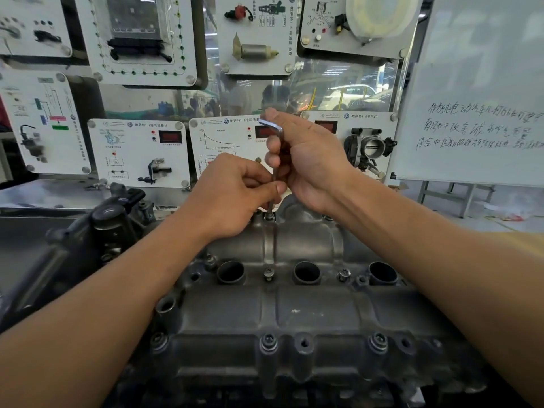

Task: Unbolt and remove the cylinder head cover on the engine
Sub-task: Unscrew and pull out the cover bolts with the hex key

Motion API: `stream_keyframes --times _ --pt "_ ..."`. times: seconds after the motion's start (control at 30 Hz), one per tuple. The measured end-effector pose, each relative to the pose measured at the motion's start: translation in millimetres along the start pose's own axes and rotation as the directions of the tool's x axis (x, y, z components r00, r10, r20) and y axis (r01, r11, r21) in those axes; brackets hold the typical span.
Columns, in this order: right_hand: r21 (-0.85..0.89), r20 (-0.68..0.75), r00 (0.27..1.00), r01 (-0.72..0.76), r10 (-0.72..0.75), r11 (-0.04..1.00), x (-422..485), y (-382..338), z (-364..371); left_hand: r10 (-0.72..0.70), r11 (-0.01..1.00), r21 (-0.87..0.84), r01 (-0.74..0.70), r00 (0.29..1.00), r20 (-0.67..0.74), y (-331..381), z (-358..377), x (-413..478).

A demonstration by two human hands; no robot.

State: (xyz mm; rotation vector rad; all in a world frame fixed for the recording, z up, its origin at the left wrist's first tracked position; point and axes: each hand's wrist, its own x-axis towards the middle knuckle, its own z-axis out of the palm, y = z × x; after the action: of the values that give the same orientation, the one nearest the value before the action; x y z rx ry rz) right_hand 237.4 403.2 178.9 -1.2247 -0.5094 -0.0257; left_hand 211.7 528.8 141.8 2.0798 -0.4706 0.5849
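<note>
The grey cast cylinder head cover (294, 313) fills the lower middle of the head view, with three round plug wells along its centre. A silver L-shaped hex key (275, 172) stands upright with its tip in a bolt (268, 217) on the cover's far edge. My right hand (309, 160) grips the key's upper part at the bend. My left hand (235, 189) pinches the lower shaft just above the bolt. More bolts sit in the cover: two between the wells (268, 272) and several along the near edge (268, 340).
A black intake part (106, 228) sits left of the cover. Behind the engine stands a display wall of white training panels (138, 151) with mounted car parts. A whiteboard (477, 92) with handwriting stands at the right.
</note>
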Motion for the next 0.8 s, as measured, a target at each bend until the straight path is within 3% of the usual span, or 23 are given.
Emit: stream_keyframes --times 0.1,0.3,0.6,0.8 --pt "-0.07 0.041 0.999 0.023 -0.02 0.997 -1.3 -1.1 0.6 -0.043 0.998 -0.041 0.042 0.999 -0.025 -1.0 0.8 3.3" --pt "-0.273 0.131 0.975 0.21 -0.18 0.939 -5.1 0.5 7.3 -0.052 0.999 -0.014 0.051 0.997 -0.051 -2.5 -0.3 4.4" --pt "-0.001 0.061 0.997 0.045 -0.045 0.999 -9.0 -3.0 -5.1 -0.025 0.998 0.053 0.028 0.998 -0.05 -1.4 -0.5 2.9" --pt "-0.067 0.028 0.999 0.027 -0.025 0.997 1.0 -3.6 -2.2 -0.028 0.999 -0.023 0.028 1.0 0.002 1.6 -3.5 -0.7"
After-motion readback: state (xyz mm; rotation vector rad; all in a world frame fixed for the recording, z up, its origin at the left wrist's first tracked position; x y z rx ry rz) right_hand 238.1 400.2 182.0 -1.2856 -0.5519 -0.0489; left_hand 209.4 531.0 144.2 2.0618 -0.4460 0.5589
